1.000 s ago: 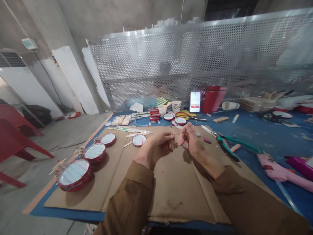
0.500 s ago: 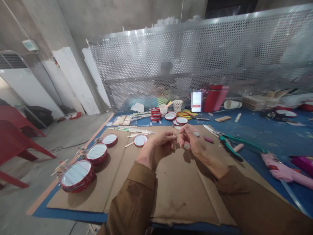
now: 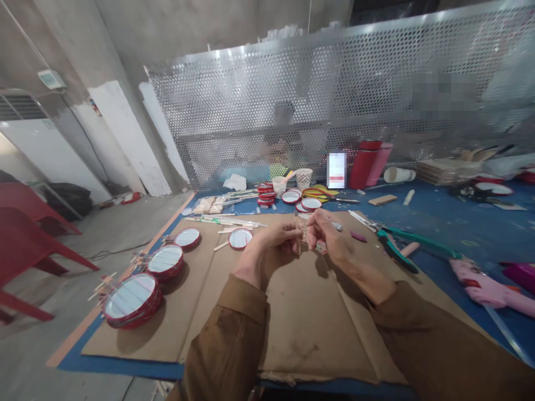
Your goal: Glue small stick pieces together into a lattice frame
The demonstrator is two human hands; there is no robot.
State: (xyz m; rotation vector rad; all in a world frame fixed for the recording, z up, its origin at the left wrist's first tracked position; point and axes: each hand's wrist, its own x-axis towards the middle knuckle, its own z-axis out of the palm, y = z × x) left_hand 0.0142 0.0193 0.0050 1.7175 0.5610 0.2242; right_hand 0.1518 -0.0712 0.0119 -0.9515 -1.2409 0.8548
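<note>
My left hand (image 3: 281, 238) is over the far middle of the cardboard sheet (image 3: 301, 312), its thumb and fingers closed on a small wooden stick (image 3: 297, 245) held roughly upright. Right beside it is my right hand (image 3: 328, 238), fingers curled in a pinch facing the stick. What those fingers hold, if anything, is too small and blurred to make out. On the left of the cardboard, several red-rimmed round drum-like pieces with white tops stand in a row, the largest (image 3: 131, 298) nearest. A smaller white disc (image 3: 240, 239) lies beside my left forearm with a craft stick (image 3: 221, 245) against it.
Teal-handled pliers (image 3: 395, 250) and a pink glue gun (image 3: 476, 284) lie to the right. Along the back are paper cups (image 3: 304, 178), scissors (image 3: 330, 195), a lit phone (image 3: 336, 170) and a red bottle (image 3: 364, 165). A perforated metal panel (image 3: 234, 111) rises behind the table.
Both hands keep almost the same pose around the wooden stick. My view has shifted very slightly; the things on the table stay where they were.
</note>
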